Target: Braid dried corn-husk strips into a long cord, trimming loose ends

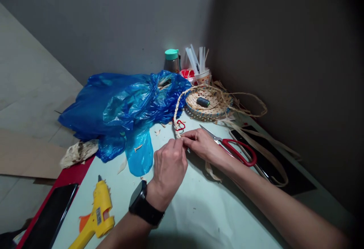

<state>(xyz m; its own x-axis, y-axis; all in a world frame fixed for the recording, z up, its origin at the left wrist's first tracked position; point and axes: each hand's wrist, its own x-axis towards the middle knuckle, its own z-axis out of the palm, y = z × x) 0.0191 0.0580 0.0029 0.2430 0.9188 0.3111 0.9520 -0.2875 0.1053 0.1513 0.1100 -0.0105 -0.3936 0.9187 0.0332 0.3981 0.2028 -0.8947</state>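
Observation:
A pale braided cord (176,108) of flat fibre runs from the basket down to my two hands. My left hand (170,161), with a black watch on its wrist, is closed around the cord's near end. Beside it, my right hand (199,142) pinches the same end between thumb and fingers. The exact grip is hidden by the knuckles. A small red loop (180,125) lies against the cord just above the fingers. Loose fibre strips (264,150) trail off to the right, and a short strip (212,172) hangs below my right hand.
Red-handled scissors (241,152) lie right of my hands. A woven basket (196,114) holds a dark thread spool (203,101). Blue plastic bags (125,97) spread at back left. A yellow glue gun (99,211) and a phone (49,218) lie left. A bottle (171,61) and cup (203,77) stand behind.

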